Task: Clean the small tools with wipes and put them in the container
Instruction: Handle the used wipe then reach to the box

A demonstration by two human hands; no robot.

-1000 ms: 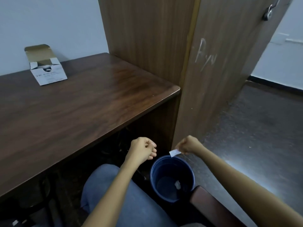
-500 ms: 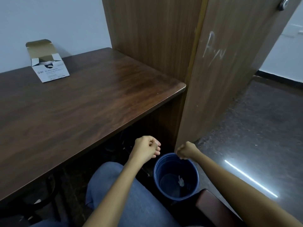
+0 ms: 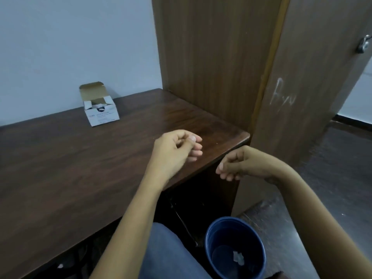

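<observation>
Desk of dark wood fills the view from nine o'clock to the centre. A tall wooden partition stands at its far right corner, with a scribbled door at two o'clock. On the floor at five o'clock sits a blue bin, close beside the person's knee.

The wipe box rests at the desk's back edge near the wall, at about ten o'clock. Its flap is raised and its mouth faces up, and its long side runs roughly nine to three.

The left grip hovers over the desk's right end with the fingers curled and the thumb laid against them. I cannot tell whether anything small is pinched inside. The right grip hangs just off the desk corner, clenched, with nothing showing in it. A crumpled wipe lies at the bottom of the bin.

No small tools and no container for them are in view. If a fresh wipe comes next, the box lies at ten o'clock from the left grip and well apart from it. That grip is the nearer one and would reach in from above.
</observation>
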